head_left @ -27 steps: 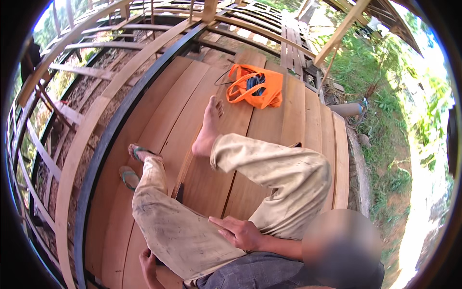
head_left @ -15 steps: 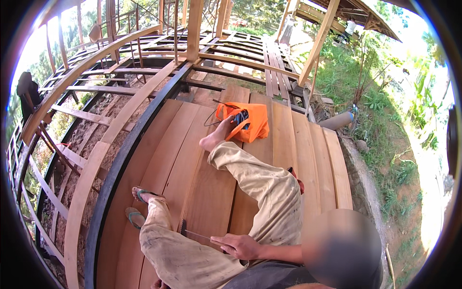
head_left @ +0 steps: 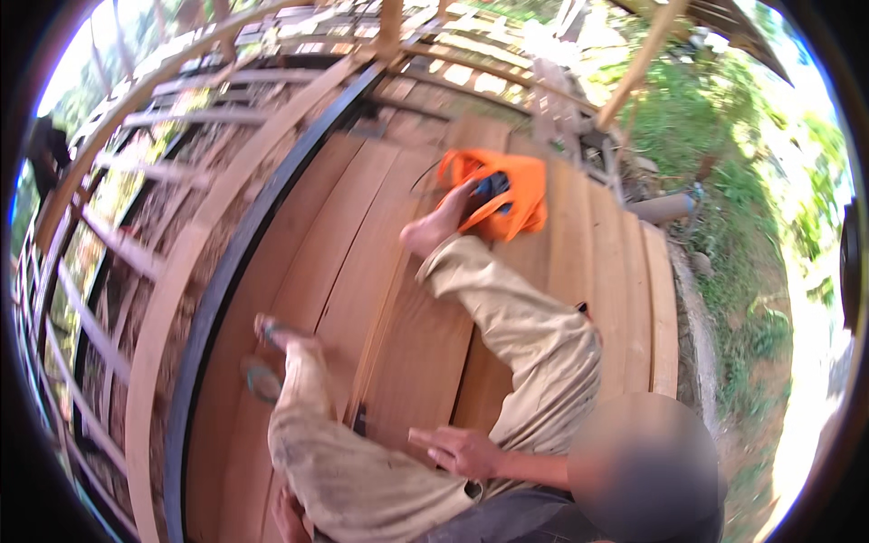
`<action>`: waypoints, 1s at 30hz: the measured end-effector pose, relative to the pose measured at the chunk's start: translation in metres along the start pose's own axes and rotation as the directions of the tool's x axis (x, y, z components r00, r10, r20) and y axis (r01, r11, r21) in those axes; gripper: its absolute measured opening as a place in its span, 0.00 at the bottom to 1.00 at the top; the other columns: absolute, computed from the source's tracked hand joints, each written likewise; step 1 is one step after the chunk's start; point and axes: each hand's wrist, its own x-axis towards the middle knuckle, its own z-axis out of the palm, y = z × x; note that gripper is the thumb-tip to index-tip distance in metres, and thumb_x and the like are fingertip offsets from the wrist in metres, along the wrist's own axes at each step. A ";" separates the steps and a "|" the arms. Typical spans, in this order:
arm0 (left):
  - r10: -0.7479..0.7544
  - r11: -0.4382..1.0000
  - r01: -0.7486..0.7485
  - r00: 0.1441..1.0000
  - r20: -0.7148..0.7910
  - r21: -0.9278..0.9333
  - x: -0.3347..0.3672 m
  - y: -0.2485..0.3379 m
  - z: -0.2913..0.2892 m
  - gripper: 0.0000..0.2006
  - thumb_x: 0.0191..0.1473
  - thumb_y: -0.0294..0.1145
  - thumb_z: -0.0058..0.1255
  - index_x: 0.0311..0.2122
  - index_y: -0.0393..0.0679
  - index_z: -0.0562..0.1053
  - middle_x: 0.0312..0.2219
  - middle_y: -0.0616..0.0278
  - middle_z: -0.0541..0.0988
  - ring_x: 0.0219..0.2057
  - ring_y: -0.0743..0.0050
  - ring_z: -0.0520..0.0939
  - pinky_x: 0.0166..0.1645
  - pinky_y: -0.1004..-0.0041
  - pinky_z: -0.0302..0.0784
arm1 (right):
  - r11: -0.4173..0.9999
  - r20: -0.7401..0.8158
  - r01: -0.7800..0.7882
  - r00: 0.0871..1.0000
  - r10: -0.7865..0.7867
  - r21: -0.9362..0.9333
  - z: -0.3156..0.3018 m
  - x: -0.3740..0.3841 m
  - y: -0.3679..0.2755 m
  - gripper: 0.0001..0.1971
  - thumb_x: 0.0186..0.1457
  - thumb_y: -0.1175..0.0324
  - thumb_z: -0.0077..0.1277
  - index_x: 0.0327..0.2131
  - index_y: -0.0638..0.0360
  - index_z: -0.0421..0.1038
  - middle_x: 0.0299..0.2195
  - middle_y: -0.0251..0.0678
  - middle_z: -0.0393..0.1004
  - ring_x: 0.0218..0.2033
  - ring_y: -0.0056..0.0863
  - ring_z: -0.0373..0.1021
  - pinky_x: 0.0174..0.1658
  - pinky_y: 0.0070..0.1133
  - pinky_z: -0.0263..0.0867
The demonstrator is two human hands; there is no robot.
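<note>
My right hand (head_left: 462, 451) is above my lap, its fingers closed and pointing left. It appears to grip a slim hammer; the dark head (head_left: 359, 421) shows near my left knee, while the shaft is smeared by motion. My left hand (head_left: 290, 518) is low beside my left thigh, by the wooden planks (head_left: 407, 380), its fingers partly hidden and blurred. My trousered legs are spread over the planks. My right bare foot touches an orange bag (head_left: 520, 195) with dark contents. My left foot wears a sandal, and a loose green sandal (head_left: 262, 380) lies beside it.
A dark beam (head_left: 222, 299) borders the planks on the left, with open wooden framing (head_left: 167, 299) beyond it. At the far end stands a post (head_left: 389, 32). A grey pipe-like cylinder (head_left: 663, 208) lies at the right, near a grassy slope (head_left: 724, 217).
The view has tilted and shifted, so the bag and planks sit farther right and higher. More of my left hand now shows. The hammer's shaft has become blurred.
</note>
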 end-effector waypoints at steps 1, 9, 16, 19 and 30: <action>-0.006 1.000 0.006 0.997 -0.073 0.004 -0.015 0.028 -0.009 0.19 0.70 0.44 0.51 0.55 0.39 0.78 0.41 0.65 0.82 0.41 0.80 0.80 0.47 0.74 0.75 | 1.000 0.025 0.022 0.999 -0.021 -0.004 -0.004 0.009 -0.005 0.26 0.67 0.66 0.52 0.68 0.45 0.67 0.37 0.41 0.75 0.34 0.41 0.76 0.40 0.34 0.74; -0.068 0.976 -0.001 0.948 -0.310 -0.219 0.017 0.101 0.037 0.10 0.68 0.34 0.53 0.46 0.39 0.79 0.38 0.65 0.83 0.40 0.81 0.81 0.48 0.76 0.74 | 0.978 0.062 -0.147 0.986 0.157 -0.145 -0.050 0.013 -0.015 0.27 0.62 0.74 0.54 0.65 0.44 0.72 0.39 0.37 0.77 0.31 0.37 0.77 0.33 0.33 0.74; 0.364 0.930 -0.353 0.922 -0.135 0.098 0.065 0.182 0.084 0.11 0.65 0.32 0.56 0.47 0.36 0.80 0.43 0.62 0.84 0.45 0.75 0.83 0.54 0.71 0.77 | 0.973 0.119 -0.118 0.982 0.144 -0.200 -0.042 0.033 -0.012 0.28 0.60 0.76 0.57 0.64 0.45 0.74 0.38 0.38 0.76 0.29 0.36 0.76 0.32 0.32 0.74; 0.320 0.904 -0.386 0.897 0.305 0.186 0.093 0.230 0.119 0.13 0.64 0.34 0.56 0.48 0.37 0.80 0.41 0.62 0.85 0.45 0.76 0.83 0.54 0.71 0.77 | 0.978 0.112 -0.075 0.989 0.098 -0.196 -0.041 0.048 -0.004 0.28 0.60 0.77 0.57 0.64 0.46 0.74 0.37 0.38 0.76 0.29 0.35 0.76 0.32 0.31 0.73; -0.181 0.731 -0.522 0.474 0.862 0.440 0.137 0.219 0.232 0.14 0.64 0.40 0.57 0.39 0.38 0.81 0.31 0.59 0.84 0.32 0.67 0.82 0.38 0.65 0.77 | 0.966 0.135 -0.021 0.989 0.058 -0.259 -0.045 0.071 0.006 0.30 0.58 0.79 0.58 0.64 0.46 0.74 0.35 0.38 0.75 0.28 0.34 0.74 0.32 0.30 0.72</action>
